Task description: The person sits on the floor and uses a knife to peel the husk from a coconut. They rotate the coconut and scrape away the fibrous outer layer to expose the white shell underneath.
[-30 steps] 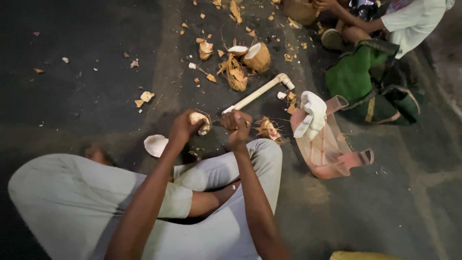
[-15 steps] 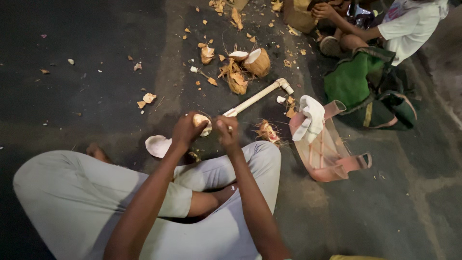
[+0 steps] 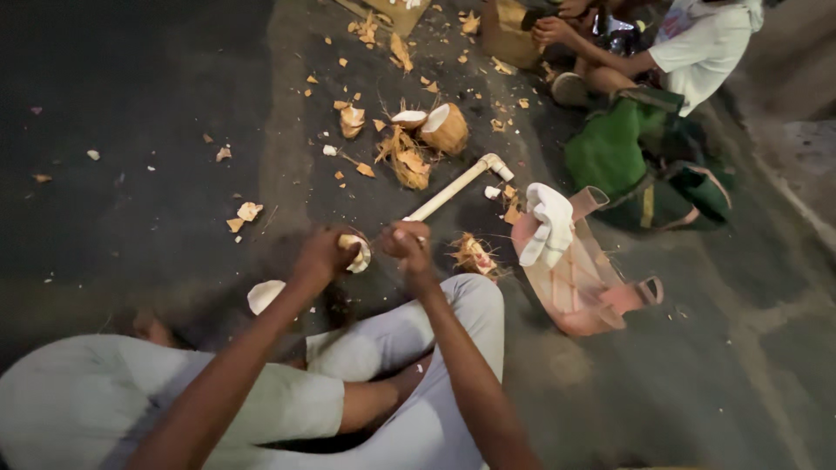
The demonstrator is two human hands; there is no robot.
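I sit on dark pavement with my legs folded. My left hand [image 3: 320, 258] grips a small white-fleshed coconut piece [image 3: 356, 253] just above my knee. Close to its right, my right hand [image 3: 407, 243] is closed around a thin tool whose tip points at that piece; the tool itself is barely visible. A white pipe with an elbow end [image 3: 459, 184] lies on the ground and runs from behind my right hand up to the right.
A pale shell piece [image 3: 264, 296] lies left of my knee. A cut coconut [image 3: 445, 129], husk pile [image 3: 406, 162] and scattered chips sit ahead. At right are a pink bag [image 3: 592, 296] with a white cloth [image 3: 549, 222] and a green bag [image 3: 623, 157]. Another person [image 3: 697, 43] sits at top right.
My right hand has shifted slightly left, closer to the coconut piece held by my left hand. Both hands keep their grip.
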